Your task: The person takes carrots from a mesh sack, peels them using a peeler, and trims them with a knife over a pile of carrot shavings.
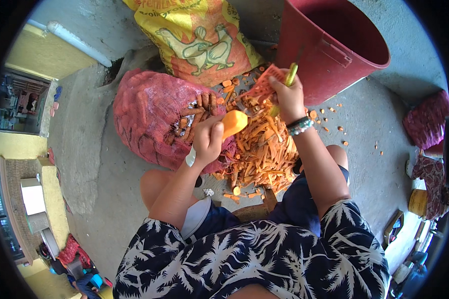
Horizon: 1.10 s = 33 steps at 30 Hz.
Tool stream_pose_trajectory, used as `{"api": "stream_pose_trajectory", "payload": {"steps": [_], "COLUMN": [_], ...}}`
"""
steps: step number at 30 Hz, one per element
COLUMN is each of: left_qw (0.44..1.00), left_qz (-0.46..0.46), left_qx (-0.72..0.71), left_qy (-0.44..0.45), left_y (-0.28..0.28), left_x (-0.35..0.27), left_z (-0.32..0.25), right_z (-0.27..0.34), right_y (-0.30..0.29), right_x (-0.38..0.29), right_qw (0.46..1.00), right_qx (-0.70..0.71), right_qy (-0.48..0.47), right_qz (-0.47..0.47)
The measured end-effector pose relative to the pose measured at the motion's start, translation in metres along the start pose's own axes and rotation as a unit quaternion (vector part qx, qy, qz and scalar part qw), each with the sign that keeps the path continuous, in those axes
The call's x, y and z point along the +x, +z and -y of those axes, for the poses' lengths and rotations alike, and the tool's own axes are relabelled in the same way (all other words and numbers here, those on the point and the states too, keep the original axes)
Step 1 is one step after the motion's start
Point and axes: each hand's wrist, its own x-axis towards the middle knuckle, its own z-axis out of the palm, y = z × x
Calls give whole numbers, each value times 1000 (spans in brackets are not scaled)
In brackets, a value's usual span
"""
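Note:
My left hand grips a smooth, peeled carrot, its blunt end pointing away from me. A white patch is stuck to that wrist. My right hand is closed around a yellow-green handle, apparently a knife's; its blade is hard to make out. The same hand touches a red perforated piece, likely plastic or netting, though its fingers are partly hidden. Below both hands lies a heap of carrot peelings. Left of it, a pink mesh sack gapes open on unpeeled carrots.
A yellow printed feed sack leans at the back beside a tall red plastic bin. Cut carrot ends are scattered over the concrete floor. Under me is part of a wooden seat. A purple-red sack stands far right.

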Motion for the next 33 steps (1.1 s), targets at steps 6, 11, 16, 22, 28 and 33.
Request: {"api": "stream_pose_trajectory", "payload": {"steps": [6,11,16,22,28,33], "left_qw": [982,978,968,944,739,995], "left_qz": [-12,14,8,160,475,27], "left_qx": [-187,-197,-239,-34,404,-79], "left_qy": [-17,-62,-72,-286,-255,-63], "left_y": [0,5,13,-8,-5,-24], "left_x": [-8,-8,-4,-22,39,148], "left_z": [-1,11,-4,78,39,-85], "right_z": [9,41,-3,1,3,1], "right_y": [-21,9,-19,-42,-77,-73], "right_x": [16,-23,21,40,60,61], "right_qw": [997,970,952,980,969,979], "right_qx": [75,216,-216,-153,-192,-183], "right_qy": [-31,31,-217,-124,-122,-48], "right_qz": [-9,109,-7,-2,-98,-82]}}
